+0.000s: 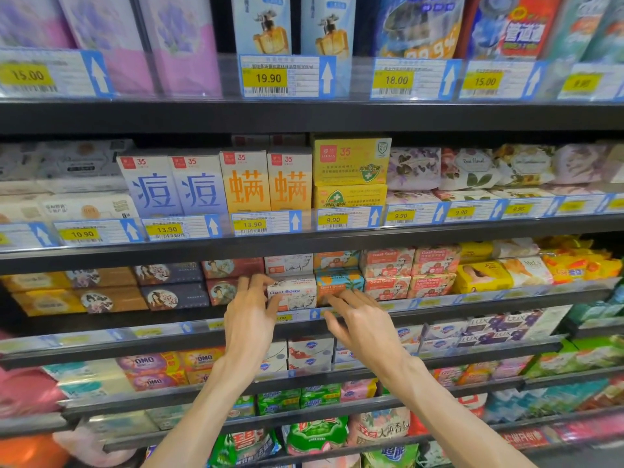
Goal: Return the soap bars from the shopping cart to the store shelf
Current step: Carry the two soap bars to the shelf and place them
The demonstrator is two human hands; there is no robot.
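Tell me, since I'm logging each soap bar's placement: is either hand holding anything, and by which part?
The left hand touches the white Goat Soap box at its left end. The right hand holds nothing; its fingers reach toward the orange soap box.

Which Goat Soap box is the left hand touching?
The white Goat Soap box, front lower row; the left hand rests its fingers on it. The others are orange or pink.

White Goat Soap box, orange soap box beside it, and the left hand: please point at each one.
White Goat Soap box (294, 294), head view, front face.
Orange soap box (337, 285), head view, front face.
Left hand (250, 314), head view, back of hand.
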